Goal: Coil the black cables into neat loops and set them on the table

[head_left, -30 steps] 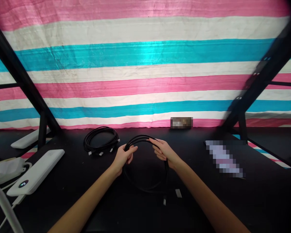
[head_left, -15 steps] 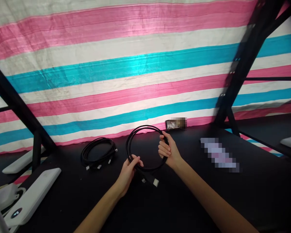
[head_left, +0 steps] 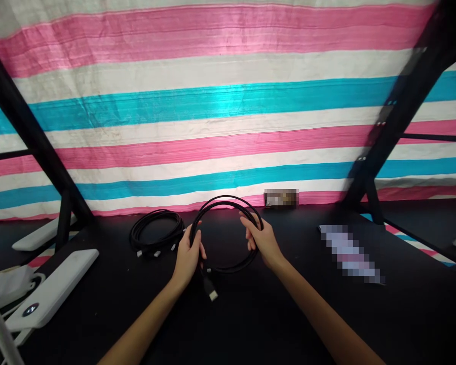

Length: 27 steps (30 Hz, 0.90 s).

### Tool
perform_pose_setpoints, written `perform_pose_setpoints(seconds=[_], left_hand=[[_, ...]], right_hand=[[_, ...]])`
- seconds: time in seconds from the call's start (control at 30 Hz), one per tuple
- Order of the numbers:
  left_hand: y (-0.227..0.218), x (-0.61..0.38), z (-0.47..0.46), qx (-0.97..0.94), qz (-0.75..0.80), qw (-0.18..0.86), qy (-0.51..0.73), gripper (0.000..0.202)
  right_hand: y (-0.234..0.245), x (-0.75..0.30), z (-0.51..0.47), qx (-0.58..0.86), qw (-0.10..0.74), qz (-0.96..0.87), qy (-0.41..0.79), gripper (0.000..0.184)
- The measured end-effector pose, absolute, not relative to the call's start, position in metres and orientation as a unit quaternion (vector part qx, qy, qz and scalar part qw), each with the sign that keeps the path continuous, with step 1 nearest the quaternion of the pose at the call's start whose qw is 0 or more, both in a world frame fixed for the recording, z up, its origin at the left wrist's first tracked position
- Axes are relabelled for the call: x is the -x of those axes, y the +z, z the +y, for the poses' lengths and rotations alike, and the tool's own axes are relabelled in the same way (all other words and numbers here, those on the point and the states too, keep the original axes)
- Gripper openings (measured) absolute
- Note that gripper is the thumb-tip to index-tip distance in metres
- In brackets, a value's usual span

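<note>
A black cable [head_left: 228,204] wound into a round coil is held up between my two hands over the dark table. My left hand [head_left: 188,256] grips the coil's left side, thumb on the near face and fingers behind. Around the right side of the loop, my right hand [head_left: 264,238] is closed with its fingers curled. One USB-type plug [head_left: 211,293] hangs below the coil, near my left hand. A smaller light connector tip [head_left: 209,270] shows at the bottom of the loop. To the left, a second coiled black cable [head_left: 137,235] lies on the table with several pale plug ends.
At the left lie a long white device [head_left: 57,289] with a round dark button and a white adapter [head_left: 9,286] with cords. A blurred-out object [head_left: 281,198] stands at the back; another [head_left: 349,253] lies at the right. Black metal posts [head_left: 41,137] frame a striped sheet [head_left: 213,101].
My left hand has shifted left and up along the coil, from its bottom to its left side. The hanging plug has swung left. My right hand's grip has loosened slightly, and the view has shifted a little.
</note>
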<state>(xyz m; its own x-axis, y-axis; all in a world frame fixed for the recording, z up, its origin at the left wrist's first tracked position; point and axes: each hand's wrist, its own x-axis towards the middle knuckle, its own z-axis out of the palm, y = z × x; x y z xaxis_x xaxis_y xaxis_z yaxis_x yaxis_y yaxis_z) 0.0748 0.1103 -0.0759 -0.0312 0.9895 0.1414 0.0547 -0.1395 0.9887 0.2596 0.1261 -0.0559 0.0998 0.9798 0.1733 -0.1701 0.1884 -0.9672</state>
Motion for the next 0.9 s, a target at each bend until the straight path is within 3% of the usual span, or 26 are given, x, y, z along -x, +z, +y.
perform_pose_setpoints(seconds=[0.1,0.23,0.43,0.73,0.9], left_hand=[[-0.07,-0.07,0.111,-0.548,0.485,0.436,0.524,0.053],[-0.072,-0.07,0.112,-0.569,0.484,0.41,0.523,0.046],[-0.083,-0.073,0.114,-0.564,0.499,0.374,0.541,0.04],[-0.081,-0.065,0.115,-0.602,0.514,0.3,0.532,0.047],[-0.084,-0.063,0.118,-0.629,0.529,0.276,0.499,0.04]], right_hand=[[-0.063,-0.262,0.129,0.461,0.61,-0.514,0.389,0.059],[-0.067,-0.26,0.127,0.504,0.609,-0.529,0.309,0.068],[-0.07,-0.259,0.126,0.547,0.56,-0.569,0.251,0.055],[-0.064,-0.255,0.121,0.53,0.539,-0.619,0.211,0.048],[-0.071,-0.261,0.129,0.505,0.539,-0.655,0.157,0.033]])
